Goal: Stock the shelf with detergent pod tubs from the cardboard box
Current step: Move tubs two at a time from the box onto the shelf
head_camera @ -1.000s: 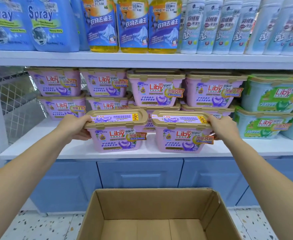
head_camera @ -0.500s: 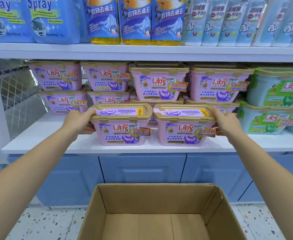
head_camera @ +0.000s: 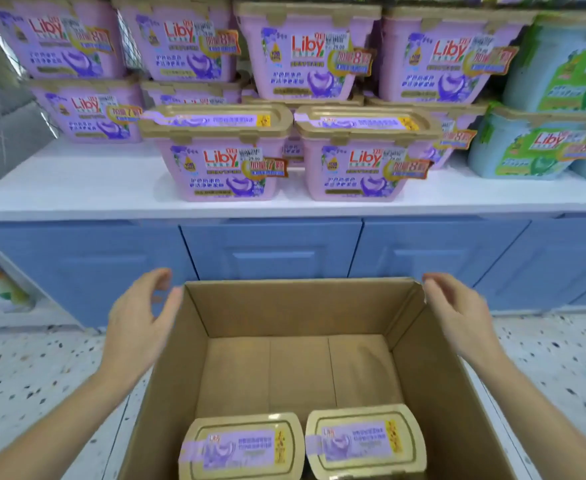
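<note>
Pod tubs [head_camera: 366, 441]: two in cardboard box [head_camera: 433, 393]. Left hand [head_camera: 139, 327], right hand [head_camera: 457, 320] flank box, grip wide, empty.

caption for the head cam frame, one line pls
Both hands, left and right, empty above the box; two tubs left inside.

My single head view, worn high, tilted forward and down, close over the open box [head_camera: 298, 341], facing the shelf [head_camera: 77, 188] just beyond, floor [head_camera: 25, 368] at both sides
</note>
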{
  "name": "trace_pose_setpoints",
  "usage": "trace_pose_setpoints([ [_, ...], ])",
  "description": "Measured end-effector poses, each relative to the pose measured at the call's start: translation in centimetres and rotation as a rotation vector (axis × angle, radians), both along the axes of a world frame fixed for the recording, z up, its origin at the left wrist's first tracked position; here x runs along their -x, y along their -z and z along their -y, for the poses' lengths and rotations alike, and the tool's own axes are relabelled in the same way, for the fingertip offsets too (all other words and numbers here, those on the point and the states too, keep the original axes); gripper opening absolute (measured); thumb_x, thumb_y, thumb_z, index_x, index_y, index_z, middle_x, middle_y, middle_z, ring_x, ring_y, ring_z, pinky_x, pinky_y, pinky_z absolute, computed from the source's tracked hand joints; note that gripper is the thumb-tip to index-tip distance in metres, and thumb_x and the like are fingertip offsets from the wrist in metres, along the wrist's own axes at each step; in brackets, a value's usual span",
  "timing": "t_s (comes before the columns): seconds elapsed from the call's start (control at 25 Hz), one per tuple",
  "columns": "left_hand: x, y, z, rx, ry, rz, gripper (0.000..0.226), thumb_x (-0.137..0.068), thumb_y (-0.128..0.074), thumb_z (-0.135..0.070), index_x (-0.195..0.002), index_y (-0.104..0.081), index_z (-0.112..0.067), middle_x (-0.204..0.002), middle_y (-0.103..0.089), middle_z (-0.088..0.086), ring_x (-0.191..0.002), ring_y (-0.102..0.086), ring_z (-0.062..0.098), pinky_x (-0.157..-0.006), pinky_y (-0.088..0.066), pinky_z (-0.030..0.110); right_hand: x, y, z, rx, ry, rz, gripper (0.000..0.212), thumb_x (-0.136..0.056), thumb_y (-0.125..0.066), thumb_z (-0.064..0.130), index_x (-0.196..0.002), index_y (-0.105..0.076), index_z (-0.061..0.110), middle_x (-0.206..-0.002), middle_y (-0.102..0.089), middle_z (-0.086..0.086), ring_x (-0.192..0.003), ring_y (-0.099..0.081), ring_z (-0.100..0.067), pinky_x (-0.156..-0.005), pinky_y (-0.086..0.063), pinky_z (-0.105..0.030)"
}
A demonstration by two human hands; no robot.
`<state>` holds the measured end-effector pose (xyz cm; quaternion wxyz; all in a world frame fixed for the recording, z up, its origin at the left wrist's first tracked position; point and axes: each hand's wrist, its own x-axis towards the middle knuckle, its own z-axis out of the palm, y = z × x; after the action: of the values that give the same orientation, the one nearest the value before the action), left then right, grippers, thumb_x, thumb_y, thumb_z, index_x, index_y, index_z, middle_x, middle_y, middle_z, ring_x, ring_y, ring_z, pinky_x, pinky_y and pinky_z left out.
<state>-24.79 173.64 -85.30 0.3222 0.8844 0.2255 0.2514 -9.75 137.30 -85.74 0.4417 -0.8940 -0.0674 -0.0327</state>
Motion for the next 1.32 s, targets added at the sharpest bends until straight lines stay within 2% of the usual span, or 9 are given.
trace_pose_setpoints([
  [0.24,7.2,11.2,3.6,-0.175,0.377,-0.776,0.066,-0.087,-0.043,-0.050,-0.139,-0.038,-0.009,-0.137,-0.052,0.009,-0.121,-0.054,0.026,-0.099,-0.041,0.032,7.6,10.6,3.3,0.416,-0.219,-0.339,0.048,-0.088,-0.058,0.023,-0.133,-0.046,0.009,-0.129,-0.057,-0.010,-0.115,-0.054,-0.024,-0.086,-0.038,-0.025],
  [0.36,7.8,13.1,4.0,-0.172,0.378,-0.949,0.069,-0.087,-0.046,-0.047,-0.142,-0.026,-0.009,-0.142,-0.043,0.010,-0.126,-0.048,0.027,-0.098,-0.040,0.032,7.8,12.7,3.9,0.510,-0.246,-0.503,0.061,-0.088,-0.058,0.026,-0.139,-0.032,0.006,-0.138,-0.047,-0.016,-0.124,-0.047,-0.030,-0.099,-0.038,-0.033],
  [0.52,7.7,15.1,4.0,0.104,0.266,-1.133,0.077,-0.087,-0.055,-0.039,-0.141,-0.015,-0.002,-0.141,-0.044,0.016,-0.124,-0.048,0.031,-0.089,-0.042,0.030,6.1,13.4,3.6,0.528,-0.179,-0.693,0.064,-0.091,-0.053,0.033,-0.141,-0.027,0.003,-0.139,-0.045,-0.022,-0.127,-0.045,-0.034,-0.100,-0.038,-0.036],
  [0.64,7.2,15.8,3.8,0.394,0.063,-1.147,0.056,-0.089,-0.052,-0.035,-0.128,-0.030,-0.001,-0.117,-0.056,0.019,-0.091,-0.057,0.032,-0.068,-0.046,0.033,5.7,14.1,3.4,0.516,-0.167,-0.859,0.054,-0.093,-0.051,0.035,-0.128,-0.041,-0.005,-0.129,-0.053,-0.018,-0.106,-0.051,-0.027,-0.085,-0.040,-0.031],
  [0.76,6.9,16.1,4.2,0.751,-0.145,-1.022,0.034,-0.092,-0.051,-0.020,-0.116,-0.044,0.003,-0.082,-0.048,0.015,-0.070,-0.049,0.025,-0.063,-0.051,0.043,5.7,15.2,3.5,0.403,-0.159,-1.055,0.037,-0.093,-0.050,0.035,-0.110,-0.052,0.002,-0.101,-0.055,-0.009,-0.089,-0.052,-0.021,-0.079,-0.047,-0.036],
  [0.88,7.0,16.3,4.2,0.796,-0.188,-0.986,0.027,-0.092,-0.050,-0.012,-0.110,-0.051,0.008,-0.074,-0.047,0.013,-0.072,-0.050,0.027,-0.046,-0.055,0.034,5.6,15.9,3.7,0.296,-0.118,-1.123,0.025,-0.091,-0.054,0.032,-0.085,-0.055,0.008,-0.081,-0.058,-0.006,-0.071,-0.057,-0.016,-0.058,-0.055,-0.029],
  [1.0,7.1,16.5,4.1,0.839,-0.184,-0.895,0.031,-0.093,-0.047,-0.012,-0.115,-0.053,0.010,-0.081,-0.053,0.015,-0.063,-0.050,0.025,-0.031,-0.046,0.021,5.7,16.3,3.8,0.264,-0.038,-1.053,0.028,-0.089,-0.058,0.029,-0.084,-0.056,0.001,-0.085,-0.060,-0.013,-0.070,-0.058,-0.021,-0.037,-0.051,-0.023],
  [1.16,7.5,16.5,4.2,0.825,-0.181,-0.813,0.029,-0.094,-0.046,-0.014,-0.114,-0.056,0.004,-0.100,-0.058,0.019,-0.076,-0.055,0.031,-0.034,-0.049,0.022,6.1,16.3,4.0,0.201,-0.004,-0.940,0.038,-0.092,-0.054,0.027,-0.100,-0.060,-0.010,-0.085,-0.060,-0.018,-0.064,-0.057,-0.023,-0.034,-0.050,-0.023],
  [1.32,7.9,16.2,4.6,0.572,-0.135,-0.804,0.029,-0.091,-0.049,-0.017,-0.105,-0.061,0.006,-0.105,-0.065,0.023,-0.094,-0.060,0.038,-0.073,-0.055,0.042,6.3,14.8,3.7,0.209,0.038,-0.755,0.038,-0.092,-0.054,0.027,-0.088,-0.063,-0.010,-0.065,-0.063,-0.014,-0.056,-0.065,-0.032,-0.041,-0.053,-0.029],
])
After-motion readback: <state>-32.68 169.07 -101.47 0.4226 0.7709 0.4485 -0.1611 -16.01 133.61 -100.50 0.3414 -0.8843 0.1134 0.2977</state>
